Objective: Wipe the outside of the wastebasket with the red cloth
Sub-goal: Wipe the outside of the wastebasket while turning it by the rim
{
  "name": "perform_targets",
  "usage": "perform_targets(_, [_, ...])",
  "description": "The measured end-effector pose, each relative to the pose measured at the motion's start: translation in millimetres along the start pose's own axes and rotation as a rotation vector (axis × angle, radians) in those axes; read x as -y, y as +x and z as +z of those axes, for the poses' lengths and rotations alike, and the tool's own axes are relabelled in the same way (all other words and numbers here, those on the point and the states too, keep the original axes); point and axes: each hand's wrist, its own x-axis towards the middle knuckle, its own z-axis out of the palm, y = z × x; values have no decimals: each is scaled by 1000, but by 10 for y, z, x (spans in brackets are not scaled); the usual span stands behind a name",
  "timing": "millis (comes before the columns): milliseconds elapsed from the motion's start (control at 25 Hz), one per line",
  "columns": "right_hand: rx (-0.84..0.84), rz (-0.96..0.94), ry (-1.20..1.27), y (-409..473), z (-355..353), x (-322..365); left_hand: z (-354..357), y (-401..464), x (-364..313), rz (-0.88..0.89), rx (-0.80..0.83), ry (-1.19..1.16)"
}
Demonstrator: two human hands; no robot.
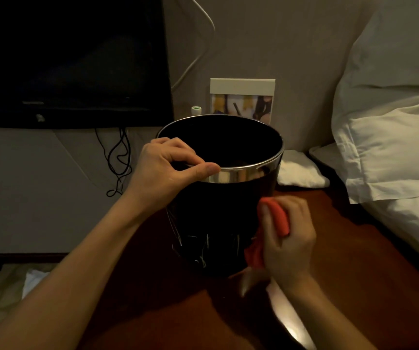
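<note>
Wastebasket [218, 223] is a glossy black one with a shiny chrome band round the rim, standing upright on a dark reddish wooden tabletop [354, 248], and it's got some pale scratchy streaks down low on its near side. Left hand [168, 168] grips the rim on the near-left, fingers hooked over the top edge into the opening and the thumb lying flat along the chrome band outside. Right hand [286, 238] is down at the lower right of the basket with its fingers curled round a bunched-up red cloth [276, 221], the wad pressed against the black wall; part of the cloth pokes out above the fingers and another bit hangs out below the palm, right by the basket's base. Inside the basket is too dark to tell what's in there, if anything. Behind it a white-framed picture card [242, 97] leans against the wall, and just left of that you can see a small white cap with a green ring [196, 109] peeking above the rim. Dark TV screen [72, 59] fills the upper left with black cables [120, 160] dangling under it, and a white cord [198, 54] runs down the wall. White pillows [392, 135] are piled on the right, touching the table edge, and a small white cushion-like thing [299, 170] sits on the table just behind the basket
</note>
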Motion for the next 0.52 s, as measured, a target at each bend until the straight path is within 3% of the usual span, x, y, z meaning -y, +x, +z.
perform_targets(120, [-65,1,-13,210,-4,59,-8,3,12,4,1,3])
perform_targets(320, [36,115,34,-134,0,80,-10,-3,-1,7,3,15])
perform_targets(520, [-201,81,132,337,-43,384,28,-61,-106,66,20,158])
